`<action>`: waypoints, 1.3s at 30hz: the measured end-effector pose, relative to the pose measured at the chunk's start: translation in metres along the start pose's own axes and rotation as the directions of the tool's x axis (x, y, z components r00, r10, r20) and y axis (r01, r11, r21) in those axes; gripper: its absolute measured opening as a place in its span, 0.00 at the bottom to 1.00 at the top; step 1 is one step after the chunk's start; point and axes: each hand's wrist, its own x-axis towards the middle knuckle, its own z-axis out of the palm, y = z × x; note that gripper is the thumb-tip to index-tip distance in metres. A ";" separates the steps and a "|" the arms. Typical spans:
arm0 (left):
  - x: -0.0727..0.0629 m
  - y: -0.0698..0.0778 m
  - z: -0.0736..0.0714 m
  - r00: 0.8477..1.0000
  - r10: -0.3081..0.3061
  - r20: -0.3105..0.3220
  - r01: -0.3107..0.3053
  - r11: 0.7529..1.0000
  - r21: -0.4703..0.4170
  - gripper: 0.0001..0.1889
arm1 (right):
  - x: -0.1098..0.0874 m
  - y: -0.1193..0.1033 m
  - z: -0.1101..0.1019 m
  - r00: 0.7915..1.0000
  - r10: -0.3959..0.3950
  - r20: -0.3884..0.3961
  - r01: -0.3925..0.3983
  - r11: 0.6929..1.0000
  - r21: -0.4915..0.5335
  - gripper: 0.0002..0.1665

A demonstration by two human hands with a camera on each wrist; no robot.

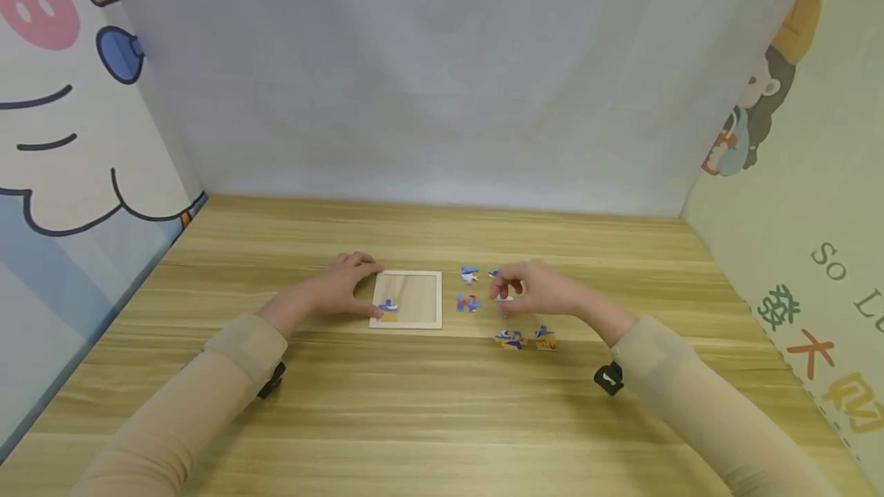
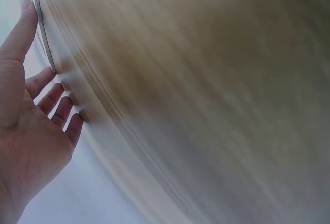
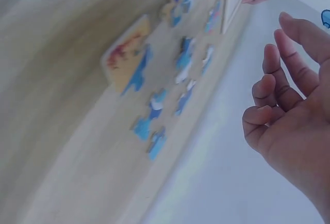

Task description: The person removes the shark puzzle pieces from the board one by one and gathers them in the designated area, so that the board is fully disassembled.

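A square wooden puzzle tray (image 1: 407,325) with a pale rim lies on the table, a yellow-and-blue jigsaw piece (image 1: 389,313) in its front left corner. My left hand (image 1: 338,287) spans the tray's left side, thumb at the front corner by that piece and index finger at the back corner. In the left wrist view its fingers are fairly straight, fingertips at the tray's edge (image 2: 46,44). Over the loose pieces to the right hovers my right hand (image 1: 542,288), partly covering some. Its fingers are loosely bent, with nothing seen between thumb and index finger (image 3: 289,54).
A red-and-blue piece (image 1: 468,303) and a blue-and-white piece (image 1: 470,274) lie right of the tray. Nearer me are several more pieces (image 1: 511,340), including a yellow one (image 1: 546,341). A pale curtain (image 1: 442,98) hangs behind the wooden table (image 1: 428,413).
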 end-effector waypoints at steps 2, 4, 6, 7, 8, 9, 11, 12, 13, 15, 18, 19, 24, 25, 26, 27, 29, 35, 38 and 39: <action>0.000 0.000 -0.001 1.000 0.003 0.003 -0.003 1.000 0.001 0.46 | 0.005 -0.005 -0.002 1.000 -0.023 -0.017 0.023 1.000 -0.012 0.08; 0.000 0.000 -0.001 1.000 0.009 0.007 -0.009 1.000 0.003 0.46 | 0.010 -0.009 -0.004 0.999 -0.037 -0.027 0.037 0.999 -0.018 0.09; 0.000 -0.001 -0.002 1.000 0.016 0.012 -0.016 1.000 0.004 0.47 | 0.016 -0.013 -0.005 0.999 -0.039 -0.031 0.038 0.999 -0.032 0.09; 0.000 -0.002 -0.002 1.000 0.019 0.016 -0.019 1.000 0.006 0.47 | 0.019 -0.014 -0.005 0.999 -0.040 -0.032 0.038 0.998 -0.039 0.09; 0.000 -0.002 -0.003 1.000 0.023 0.019 -0.023 1.000 0.009 0.47 | 0.022 -0.015 -0.005 0.999 -0.042 -0.032 0.040 0.998 -0.044 0.09; -0.001 -0.003 -0.003 0.999 0.026 0.023 -0.026 1.000 0.008 0.47 | 0.025 -0.017 -0.005 0.999 -0.039 -0.032 0.037 0.998 -0.048 0.09; -0.001 -0.003 -0.004 0.999 0.037 0.030 -0.037 0.999 0.008 0.47 | 0.031 -0.020 -0.003 0.999 -0.033 -0.031 0.031 0.998 -0.048 0.10; -0.001 -0.004 -0.005 0.999 0.037 0.034 -0.038 0.999 0.009 0.48 | 0.034 -0.021 -0.002 0.999 -0.035 -0.031 0.033 0.998 -0.045 0.11; -0.002 -0.004 -0.005 0.998 0.041 0.038 -0.041 0.999 0.008 0.48 | 0.038 -0.023 -0.001 0.999 -0.037 -0.032 0.036 0.999 -0.040 0.12; -0.002 -0.005 -0.006 0.998 0.042 0.046 -0.042 0.999 0.003 0.49 | 0.044 -0.026 0.002 0.999 -0.041 -0.030 0.040 0.999 -0.030 0.13; -0.001 -0.006 -0.006 0.998 0.037 0.055 -0.037 0.999 0.009 0.50 | 0.055 -0.028 0.009 0.998 -0.063 -0.031 0.062 0.998 -0.020 0.15; -0.001 -0.006 -0.006 0.998 0.038 0.055 -0.039 0.999 0.012 0.50 | 0.058 -0.028 0.011 0.997 -0.069 -0.032 0.068 0.998 -0.016 0.15; 0.000 -0.007 -0.005 0.998 0.037 0.051 -0.038 0.999 0.019 0.51 | 0.071 -0.031 0.023 0.997 -0.064 -0.036 0.065 0.998 0.010 0.19; 0.000 -0.007 -0.005 0.998 0.036 0.051 -0.037 0.999 0.019 0.51 | 0.073 -0.032 0.025 0.998 -0.060 -0.034 0.061 0.998 0.021 0.20; 0.001 -0.007 -0.004 0.998 0.036 0.051 -0.037 0.999 0.022 0.51 | 0.076 -0.032 0.028 0.998 -0.055 -0.034 0.056 0.998 0.032 0.21; 0.001 -0.007 -0.004 0.998 0.036 0.050 -0.037 0.999 0.023 0.51 | 0.078 -0.032 0.030 0.998 -0.052 -0.032 0.054 0.997 0.046 0.21; 0.002 -0.008 -0.003 0.998 0.029 0.054 -0.030 0.999 0.025 0.52 | 0.082 -0.031 0.036 0.998 -0.052 -0.024 0.053 0.997 0.058 0.22; 0.002 -0.010 -0.002 0.998 0.028 0.057 -0.030 0.999 0.022 0.52 | 0.098 -0.029 0.051 0.998 -0.054 0.031 0.051 0.996 0.079 0.24; 0.002 -0.011 -0.002 0.998 0.038 0.053 -0.039 0.999 0.021 0.52 | 0.105 -0.028 0.057 0.997 -0.045 0.065 0.039 0.995 0.093 0.25; 0.002 -0.011 -0.002 0.998 0.038 0.052 -0.039 0.999 0.021 0.52 | 0.108 -0.028 0.058 0.996 -0.046 0.074 0.040 0.995 0.090 0.25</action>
